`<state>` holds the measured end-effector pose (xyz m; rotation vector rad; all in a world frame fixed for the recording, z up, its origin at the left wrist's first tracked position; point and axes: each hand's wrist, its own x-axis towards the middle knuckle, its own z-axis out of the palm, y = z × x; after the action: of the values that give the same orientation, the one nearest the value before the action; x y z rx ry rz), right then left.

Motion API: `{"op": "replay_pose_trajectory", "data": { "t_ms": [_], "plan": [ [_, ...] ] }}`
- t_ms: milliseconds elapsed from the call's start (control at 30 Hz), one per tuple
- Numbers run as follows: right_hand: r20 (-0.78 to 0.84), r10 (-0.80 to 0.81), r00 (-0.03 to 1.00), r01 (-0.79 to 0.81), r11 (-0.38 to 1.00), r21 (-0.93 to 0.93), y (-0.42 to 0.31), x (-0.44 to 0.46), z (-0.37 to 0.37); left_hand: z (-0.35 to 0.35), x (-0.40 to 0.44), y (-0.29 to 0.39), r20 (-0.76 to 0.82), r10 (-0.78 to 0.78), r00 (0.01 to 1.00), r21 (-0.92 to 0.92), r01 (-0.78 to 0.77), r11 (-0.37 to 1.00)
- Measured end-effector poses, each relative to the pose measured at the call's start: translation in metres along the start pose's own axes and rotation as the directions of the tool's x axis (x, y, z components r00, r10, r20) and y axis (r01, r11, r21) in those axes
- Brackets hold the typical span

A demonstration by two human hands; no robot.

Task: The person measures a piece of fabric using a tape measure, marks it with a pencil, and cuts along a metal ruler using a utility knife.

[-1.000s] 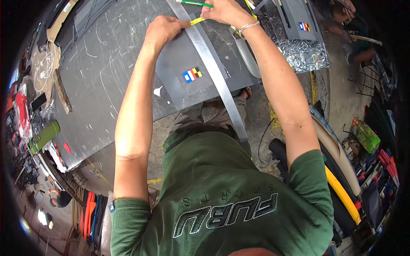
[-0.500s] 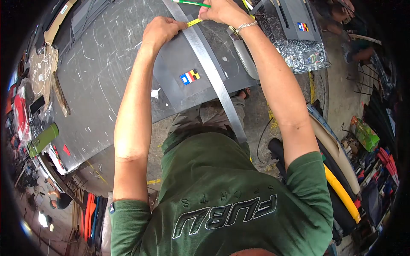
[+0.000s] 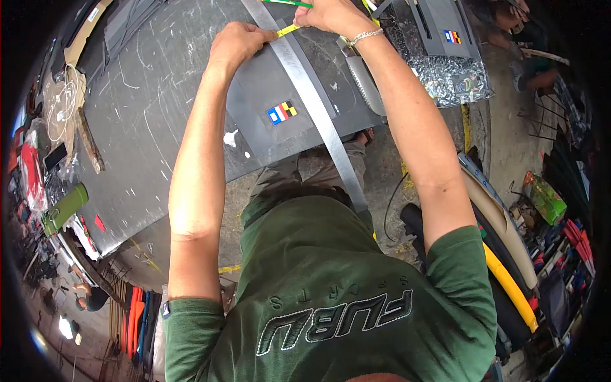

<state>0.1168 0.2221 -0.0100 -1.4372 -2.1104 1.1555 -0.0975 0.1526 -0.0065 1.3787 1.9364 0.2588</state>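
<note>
My left hand (image 3: pixel 240 43) is closed, thumb and fingers pinching one end of a yellow measuring tape (image 3: pixel 287 30). The fingers of my right hand (image 3: pixel 326 15) are closed on the tape a short way to the right, and a green pencil (image 3: pixel 289 2) sticks out of the same hand. Between the hands, the tape crosses a long metal ruler (image 3: pixel 313 95). That ruler lies slanted over a dark grey sheet (image 3: pixel 251 95) and juts past the table edge towards my body. A small patch with colored blocks (image 3: pixel 282 113) sits on the sheet, left of the ruler.
Beneath my right wrist lies a grey ribbed-edged tool (image 3: pixel 364 83) on the scratched dark table (image 3: pixel 146 127). A wooden stick (image 3: pixel 89 140), a phone (image 3: pixel 55 156) and a green bottle (image 3: pixel 65 209) are at the left. Another patched sheet (image 3: pixel 439 32) lies right. People are nearby.
Both hands and the tape have shifted very slightly left in view. The grip of each hand looks the same, and the ruler and sheet stay nearly in place.
</note>
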Motion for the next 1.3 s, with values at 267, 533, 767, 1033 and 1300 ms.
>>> {"op": "replay_pose_trajectory", "data": {
  "t_ms": [267,533,767,1033,1300],
  "plan": [
    [-0.023,-0.007,1.0,0.006,1.0,-0.018,0.0,0.002,0.002,0.0,0.0,-0.001,0.001,0.007,1.0,0.002,-0.007,1.0],
    [-0.012,-0.009,1.0,0.009,1.0,0.007,0.001,0.0,0.002,0.004,0.0,-0.002,-0.03,0.022,0.999,0.009,-0.022,1.0],
    [-0.009,0.011,1.0,-0.011,1.0,-0.023,-0.002,0.001,0.003,-0.001,-0.005,-0.006,-0.008,0.074,0.997,-0.018,-0.074,0.997],
    [0.006,-0.037,0.999,0.037,0.999,-0.004,0.007,0.005,0.003,0.028,-0.073,-0.011,-0.241,0.57,0.786,0.245,-0.519,0.819],
    [-0.049,-0.105,0.993,0.111,0.984,0.141,0.018,0.011,-0.008,0.047,-0.078,-0.024,-0.202,0.63,0.75,0.552,-0.444,0.706]
  ]
}}
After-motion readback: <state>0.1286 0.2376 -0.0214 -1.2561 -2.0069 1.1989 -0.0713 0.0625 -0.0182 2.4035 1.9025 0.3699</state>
